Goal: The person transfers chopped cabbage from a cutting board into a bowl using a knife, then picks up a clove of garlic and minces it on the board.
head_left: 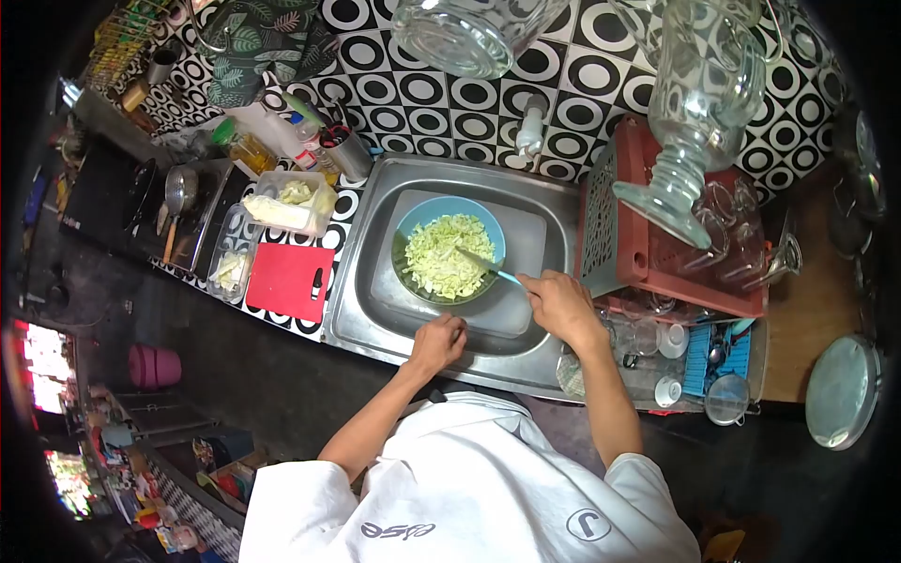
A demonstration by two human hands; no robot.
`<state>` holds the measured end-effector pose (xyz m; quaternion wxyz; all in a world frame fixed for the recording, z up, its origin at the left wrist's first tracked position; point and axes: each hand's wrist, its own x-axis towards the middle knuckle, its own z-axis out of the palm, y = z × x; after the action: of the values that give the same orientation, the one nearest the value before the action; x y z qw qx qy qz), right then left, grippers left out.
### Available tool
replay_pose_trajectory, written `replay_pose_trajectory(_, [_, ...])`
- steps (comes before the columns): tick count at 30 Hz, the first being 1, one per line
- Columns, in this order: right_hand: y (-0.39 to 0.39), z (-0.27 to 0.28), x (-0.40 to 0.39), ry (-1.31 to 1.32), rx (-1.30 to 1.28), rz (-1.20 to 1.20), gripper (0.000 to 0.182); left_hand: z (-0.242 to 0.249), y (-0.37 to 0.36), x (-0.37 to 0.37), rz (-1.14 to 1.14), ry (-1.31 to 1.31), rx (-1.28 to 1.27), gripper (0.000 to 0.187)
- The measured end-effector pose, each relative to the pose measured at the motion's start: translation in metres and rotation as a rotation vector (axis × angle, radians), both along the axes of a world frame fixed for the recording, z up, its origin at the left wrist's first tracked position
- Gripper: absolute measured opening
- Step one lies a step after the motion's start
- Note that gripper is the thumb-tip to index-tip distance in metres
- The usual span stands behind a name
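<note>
My right hand (561, 305) is wrapped round the blue handle of a knife (507, 276). The knife's blade reaches left into finely chopped pale green cabbage (449, 253). This cabbage fills much of a round blue bowl (486, 212). Beneath the bowl, a pale rectangular board (527, 239) lies over the basin of a steel sink (349, 314). Just below the bowl, by the sink's front rim, my left hand (439, 342) is closed with its fingers curled in; no object shows in it, and it appears apart from the bowl.
Left of the sink are a red cutting board (289, 280), clear food containers (319, 208) and a stove (141, 202). On the right stand a reddish plastic rack (690, 280) and a blue cutlery basket (715, 352). A tap (531, 127) and a large glass vessel (699, 113) overhang the back.
</note>
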<state>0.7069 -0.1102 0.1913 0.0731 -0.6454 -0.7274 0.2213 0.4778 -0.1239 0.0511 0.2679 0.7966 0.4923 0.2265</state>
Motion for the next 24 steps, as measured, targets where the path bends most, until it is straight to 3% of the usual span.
replay_pose_trajectory(3, [0.006,-0.002,-0.002,-0.029,-0.02,0.061,0.033,0.041,0.002,-0.011,0.022,-0.146,0.046,0.012])
replay_pose_trajectory(5, [0.008,0.001,-0.005,-0.019,-0.063,0.146,0.033,0.063,0.02,-0.02,0.175,-0.228,0.022,0.017])
replay_pose_trajectory(7, [0.012,0.012,-0.007,0.066,-0.156,0.182,0.032,0.063,0.051,-0.029,0.257,-0.176,0.105,0.017])
replay_pose_trajectory(9, [0.024,0.014,-0.008,0.049,-0.148,0.169,0.032,0.064,0.076,-0.036,0.233,-0.079,0.054,0.018])
replay_pose_trajectory(11, [0.035,-0.012,-0.007,0.145,0.092,0.051,0.034,0.05,0.091,-0.038,0.052,0.033,0.112,0.019])
replay_pose_trajectory(14, [0.048,-0.052,-0.022,0.127,0.126,-0.055,0.034,0.035,0.092,-0.023,-0.045,0.043,0.03,0.026])
replay_pose_trajectory(16, [0.036,-0.047,-0.027,0.16,0.09,-0.025,0.034,0.034,0.095,-0.018,-0.196,0.113,0.01,0.029])
replay_pose_trajectory(17, [0.031,-0.044,-0.028,0.193,0.038,0.018,0.034,0.033,0.097,-0.017,-0.193,0.11,0.016,0.029])
replay_pose_trajectory(19, [0.028,-0.024,-0.028,0.198,-0.039,0.041,0.033,0.054,0.088,-0.011,-0.142,0.217,-0.21,0.036])
replay_pose_trajectory(21, [0.031,-0.012,-0.025,0.218,-0.074,-0.042,0.032,0.063,0.081,-0.01,-0.105,0.197,-0.19,0.035])
replay_pose_trajectory(24, [0.041,-0.025,-0.028,0.15,0.099,-0.089,0.031,0.06,0.08,-0.013,-0.115,0.115,-0.126,0.033])
